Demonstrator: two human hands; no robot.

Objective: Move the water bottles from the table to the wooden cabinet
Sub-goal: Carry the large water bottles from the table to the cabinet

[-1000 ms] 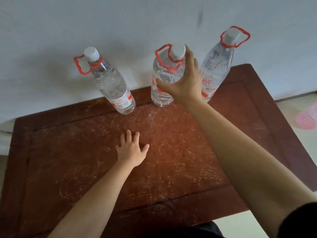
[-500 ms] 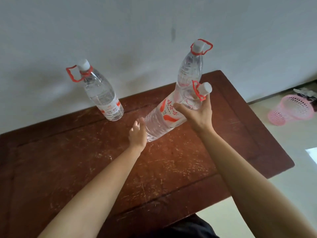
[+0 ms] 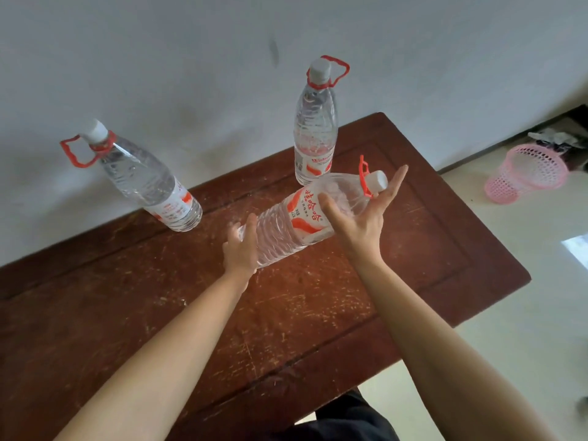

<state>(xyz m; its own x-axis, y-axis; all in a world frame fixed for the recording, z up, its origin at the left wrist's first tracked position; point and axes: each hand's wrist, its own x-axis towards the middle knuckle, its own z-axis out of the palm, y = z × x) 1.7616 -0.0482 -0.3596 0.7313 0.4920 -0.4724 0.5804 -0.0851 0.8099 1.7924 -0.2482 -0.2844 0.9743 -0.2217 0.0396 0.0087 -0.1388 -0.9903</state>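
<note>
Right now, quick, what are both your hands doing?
Left hand: grips the base of the tilted bottle.
Right hand: cradles the same bottle near its neck, thumb over it.

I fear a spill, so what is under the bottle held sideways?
Scratched wooden table lies under the held bottle. The left hand holds its base and the right hand its neck end, so they cover part of its underside.
</note>
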